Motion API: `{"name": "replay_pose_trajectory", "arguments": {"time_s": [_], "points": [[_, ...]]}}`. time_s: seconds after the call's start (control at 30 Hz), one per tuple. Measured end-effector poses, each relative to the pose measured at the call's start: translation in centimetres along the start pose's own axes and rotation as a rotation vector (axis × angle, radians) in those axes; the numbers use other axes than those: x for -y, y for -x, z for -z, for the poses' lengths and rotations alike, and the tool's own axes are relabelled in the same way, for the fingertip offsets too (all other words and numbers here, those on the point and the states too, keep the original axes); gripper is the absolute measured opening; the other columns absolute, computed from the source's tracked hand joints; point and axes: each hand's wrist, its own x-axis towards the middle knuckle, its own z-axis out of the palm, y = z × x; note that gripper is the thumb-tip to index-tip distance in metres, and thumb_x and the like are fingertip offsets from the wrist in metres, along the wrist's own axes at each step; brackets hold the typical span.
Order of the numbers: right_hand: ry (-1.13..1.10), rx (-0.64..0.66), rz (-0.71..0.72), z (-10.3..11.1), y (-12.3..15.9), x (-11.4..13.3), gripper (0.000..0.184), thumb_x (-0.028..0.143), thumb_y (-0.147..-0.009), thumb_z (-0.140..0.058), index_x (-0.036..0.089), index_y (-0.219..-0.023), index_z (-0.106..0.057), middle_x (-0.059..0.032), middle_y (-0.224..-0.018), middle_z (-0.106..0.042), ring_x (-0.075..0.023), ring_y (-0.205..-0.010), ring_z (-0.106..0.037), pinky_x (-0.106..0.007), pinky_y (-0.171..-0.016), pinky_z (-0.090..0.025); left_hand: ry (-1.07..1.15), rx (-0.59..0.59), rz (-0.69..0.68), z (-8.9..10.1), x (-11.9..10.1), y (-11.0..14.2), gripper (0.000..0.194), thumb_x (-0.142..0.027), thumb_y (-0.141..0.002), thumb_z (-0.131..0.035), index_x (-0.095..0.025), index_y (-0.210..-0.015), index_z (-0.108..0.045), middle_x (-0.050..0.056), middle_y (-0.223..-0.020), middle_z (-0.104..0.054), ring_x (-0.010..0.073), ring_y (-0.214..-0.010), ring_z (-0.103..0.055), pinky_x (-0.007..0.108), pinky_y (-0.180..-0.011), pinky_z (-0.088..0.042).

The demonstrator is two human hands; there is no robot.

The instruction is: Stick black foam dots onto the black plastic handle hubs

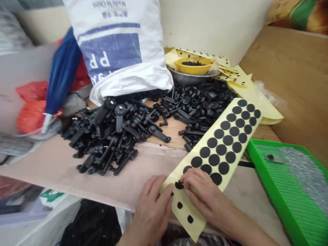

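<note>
A long yellow backing sheet (246,106) covered with several round black stickers lies across the table toward me. My left hand (151,208) grips its near edge, fingers curled under and over the paper. My right hand (202,191) rests on top of the sheet, fingertips pinching a black sticker (178,185) that is partly lifted from the backing. Several empty spots with small black remnants show on the sheet's near end.
Two heaps of black plastic levers (112,133) and round parts (202,100) cover the table behind. A white woven sack (118,48) stands at the back, with a yellow bowl (194,66) in a metal dish beside used yellow sheets (253,94). A green tray (284,191) sits right.
</note>
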Motion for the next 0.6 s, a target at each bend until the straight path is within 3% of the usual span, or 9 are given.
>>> {"name": "replay_pose_trajectory", "arguments": {"time_s": [0.07,0.13,0.27,0.37,0.5,0.6], "points": [[-0.020,0.028,-0.003,0.3,0.3,0.0,0.017,0.010,-0.091,-0.035,0.023,-0.082,-0.041,-0.0059,-0.090,-0.057,-0.0235,-0.088,-0.053,-0.041,-0.077,-0.045,-0.179,-0.094,0.056,1.7,2.1,0.0,0.027,-0.009,-0.088,-0.044,-0.013,-0.113,-0.055,0.017,-0.114,-0.059,0.0262,-0.107,-0.052,0.041,-0.089,-0.048],[-0.066,0.046,-0.006,0.5,0.4,0.0,0.016,0.010,-0.090,-0.036,0.023,-0.083,-0.043,-0.0057,-0.091,-0.058,-0.0227,-0.088,-0.055,-0.039,-0.078,-0.046,-0.412,-0.110,0.148,3.1,4.4,-0.2,0.030,-0.013,-0.089,-0.044,-0.010,-0.117,-0.053,0.019,-0.115,-0.059,0.0302,-0.106,-0.053,0.046,-0.087,-0.046],[-0.195,0.052,-0.057,0.9,0.4,-0.3,0.015,0.011,-0.087,-0.039,0.023,-0.080,-0.044,-0.0050,-0.093,-0.060,-0.0208,-0.089,-0.057,-0.035,-0.077,-0.048,-0.673,0.107,0.307,3.8,7.4,-0.8,0.026,-0.018,-0.090,-0.042,-0.010,-0.102,-0.063,0.016,-0.092,-0.063,0.0315,-0.082,-0.057,0.044,-0.067,-0.047],[-0.305,0.015,-0.108,1.3,0.2,-0.6,0.011,0.016,-0.086,-0.043,0.023,-0.077,-0.044,-0.0060,-0.092,-0.062,-0.0214,-0.090,-0.059,-0.035,-0.078,-0.047,-0.552,0.129,0.266,2.6,7.5,-1.1,0.024,-0.016,-0.090,-0.041,-0.013,-0.090,-0.064,0.013,-0.086,-0.061,0.0286,-0.077,-0.057,0.041,-0.066,-0.048],[-0.482,-0.085,-0.218,2.1,-0.1,-0.6,0.013,0.028,-0.084,-0.048,0.022,-0.073,-0.047,-0.0089,-0.098,-0.064,-0.0238,-0.095,-0.061,-0.036,-0.081,-0.047,-0.327,0.029,0.180,1.0,6.2,-1.7,0.020,-0.019,-0.089,-0.043,-0.015,-0.089,-0.063,0.014,-0.101,-0.060,0.0278,-0.091,-0.055,0.039,-0.077,-0.049],[-0.612,-0.169,-0.268,2.6,-0.4,-0.5,0.019,0.036,-0.082,-0.054,0.021,-0.069,-0.050,-0.0097,-0.100,-0.065,-0.0252,-0.097,-0.060,-0.038,-0.083,-0.047,-0.124,-0.056,0.199,0.5,4.9,-2.7,0.016,-0.019,-0.088,-0.045,-0.017,-0.091,-0.061,0.012,-0.101,-0.062,0.0247,-0.093,-0.058,0.037,-0.080,-0.049]]}}
